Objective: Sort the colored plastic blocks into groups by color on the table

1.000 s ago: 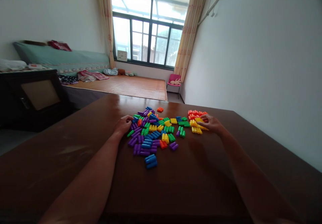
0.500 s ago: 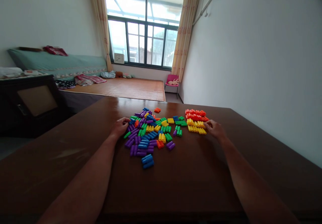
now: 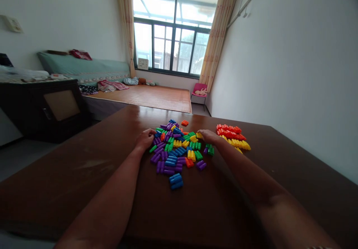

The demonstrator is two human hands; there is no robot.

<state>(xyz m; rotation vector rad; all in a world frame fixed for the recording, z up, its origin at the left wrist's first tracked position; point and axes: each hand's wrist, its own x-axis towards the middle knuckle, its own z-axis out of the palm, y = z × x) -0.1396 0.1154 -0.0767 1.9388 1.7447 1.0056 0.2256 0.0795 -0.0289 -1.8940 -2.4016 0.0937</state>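
A loose pile of purple, blue, green, yellow and orange plastic pieces lies on the dark brown table. My left hand rests at the pile's left edge, fingers curled beside blue and green pieces; whether it holds one is hidden. At the pile's upper right, my right hand has its fingertips closed on a yellow piece. Farther right are rows of red-orange pieces and rows of yellow pieces, partly hidden by my right forearm.
One small orange group lies behind the pile, and a blue group lies in front of it. Beyond the table stand a low bed, a pink chair and a dark cabinet at the left.
My right hand has moved left from the yellow rows to the yellow piece at the pile's right side. My left hand stays beside the pile. The view has turned slightly left.
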